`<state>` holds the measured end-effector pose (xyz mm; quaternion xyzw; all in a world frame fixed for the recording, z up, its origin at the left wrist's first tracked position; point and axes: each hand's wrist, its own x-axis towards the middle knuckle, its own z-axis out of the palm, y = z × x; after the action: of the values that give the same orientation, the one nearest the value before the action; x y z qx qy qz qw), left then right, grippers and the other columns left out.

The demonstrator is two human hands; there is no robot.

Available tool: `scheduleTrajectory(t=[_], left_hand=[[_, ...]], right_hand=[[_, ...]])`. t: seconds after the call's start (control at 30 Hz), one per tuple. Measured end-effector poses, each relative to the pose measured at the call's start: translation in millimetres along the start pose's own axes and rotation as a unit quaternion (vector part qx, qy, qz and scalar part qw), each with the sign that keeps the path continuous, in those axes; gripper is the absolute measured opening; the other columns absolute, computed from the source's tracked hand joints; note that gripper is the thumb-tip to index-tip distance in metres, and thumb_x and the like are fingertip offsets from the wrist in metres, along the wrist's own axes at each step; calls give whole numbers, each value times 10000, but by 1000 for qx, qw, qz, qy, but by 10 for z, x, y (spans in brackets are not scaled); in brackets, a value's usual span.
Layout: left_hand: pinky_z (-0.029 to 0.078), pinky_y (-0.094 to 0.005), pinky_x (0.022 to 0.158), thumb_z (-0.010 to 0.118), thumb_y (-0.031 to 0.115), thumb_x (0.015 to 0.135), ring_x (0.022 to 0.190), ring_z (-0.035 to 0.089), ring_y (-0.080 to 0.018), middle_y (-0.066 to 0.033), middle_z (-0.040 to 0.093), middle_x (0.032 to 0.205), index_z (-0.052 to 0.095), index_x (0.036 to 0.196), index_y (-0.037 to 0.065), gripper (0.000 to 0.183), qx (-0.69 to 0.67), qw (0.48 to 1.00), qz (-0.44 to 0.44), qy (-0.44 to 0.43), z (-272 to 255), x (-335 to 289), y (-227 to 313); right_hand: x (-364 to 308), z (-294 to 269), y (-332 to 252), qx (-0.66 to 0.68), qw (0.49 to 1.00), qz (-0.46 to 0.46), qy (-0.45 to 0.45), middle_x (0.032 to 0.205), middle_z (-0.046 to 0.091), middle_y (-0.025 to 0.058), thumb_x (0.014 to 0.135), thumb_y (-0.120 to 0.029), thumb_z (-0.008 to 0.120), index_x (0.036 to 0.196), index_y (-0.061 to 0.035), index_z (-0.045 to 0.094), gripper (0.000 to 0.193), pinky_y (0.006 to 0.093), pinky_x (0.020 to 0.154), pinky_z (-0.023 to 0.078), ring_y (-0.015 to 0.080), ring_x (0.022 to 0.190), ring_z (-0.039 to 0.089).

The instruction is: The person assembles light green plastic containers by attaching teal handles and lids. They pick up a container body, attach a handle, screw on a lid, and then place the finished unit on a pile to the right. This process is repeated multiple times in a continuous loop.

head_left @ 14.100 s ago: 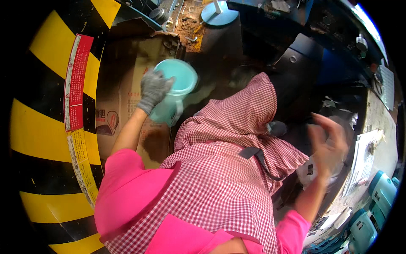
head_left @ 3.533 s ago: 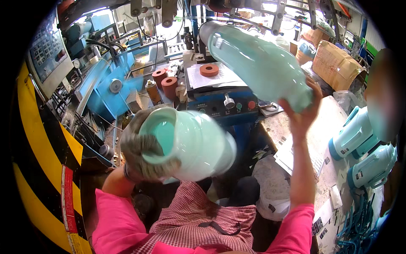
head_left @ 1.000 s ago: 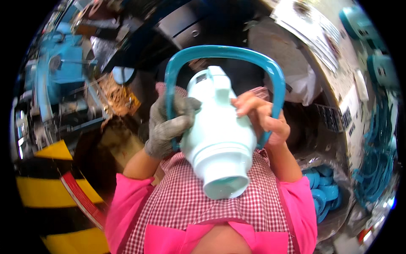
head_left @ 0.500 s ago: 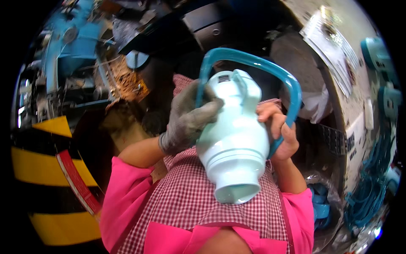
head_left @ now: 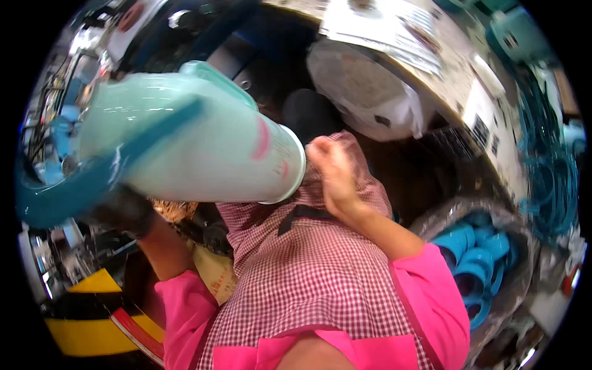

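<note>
The jug (head_left: 185, 139) has swung to ten o'clock, left hand (head_left: 128, 213) grasping it, right hand (head_left: 336, 176) released just beside it; open gap before the counter (head_left: 453, 86) edge, two o'clock.

Pink sleeves (head_left: 431, 290); red-white checked apron (head_left: 308, 271); dark tie (head_left: 295, 216); left hand (head_left: 126, 213) dark-gloved.

One left hand (head_left: 126, 209) and one right hand (head_left: 334, 176) are showing beside one jug (head_left: 209, 154) and one handle (head_left: 61, 196). One white bag (head_left: 364, 89) is showing. Blue parts (head_left: 476, 266) are overlapping past counting in one bin (head_left: 523, 259).
</note>
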<state>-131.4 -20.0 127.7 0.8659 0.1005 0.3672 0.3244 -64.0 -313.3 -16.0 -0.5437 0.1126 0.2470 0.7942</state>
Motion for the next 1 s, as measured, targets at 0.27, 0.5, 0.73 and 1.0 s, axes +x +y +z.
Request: scheduleTrajectory(t=[0.27, 0.5, 0.73, 1.0], left_hand=[[407, -353, 1021, 522, 257, 980, 1150, 537, -220, -107, 550, 1288, 484, 1315, 33, 404, 341, 917, 145, -152, 132, -456, -534], [409, -431, 1068, 501, 439, 984, 1217, 535, -289, -185, 519, 1368, 585, 1248, 26, 497, -224, 966, -27, -126, 826, 315, 222], [343, -526, 1093, 365, 456, 1025, 937, 614, -289, -105, 595, 712, 526, 594, 82, 593, -322, 898, -61, -294, 1037, 580, 5], [379, -458, 1072, 342, 297, 1048, 940, 605, -243, -87, 565, 683, 598, 706, 23, 507, -446, 856, -202, -168, 903, 457, -885]], right_hand=[[396, -268, -797, 287, 949, -130, 27, 1139, 641, 116, 943, -333, 619, 1174, 25, 585, 428, 355, 905, 495, 201, 1020, 614], [401, -439, -1551, -305, 755, -537, -220, 599, 630, 59, 708, -383, 849, 682, -27, 650, 409, 276, 518, 486, 170, 521, 605], [1004, -1428, -671, -191, 943, -264, -69, 831, 682, 78, 983, -319, 562, 819, 0, 682, 378, 291, 747, 506, 152, 819, 643], [1283, -3404, 2455, -535, 841, 38, 73, 1270, 571, 272, 657, -381, 793, 1421, -68, 388, 920, 443, 982, 455, 428, 1176, 553]])
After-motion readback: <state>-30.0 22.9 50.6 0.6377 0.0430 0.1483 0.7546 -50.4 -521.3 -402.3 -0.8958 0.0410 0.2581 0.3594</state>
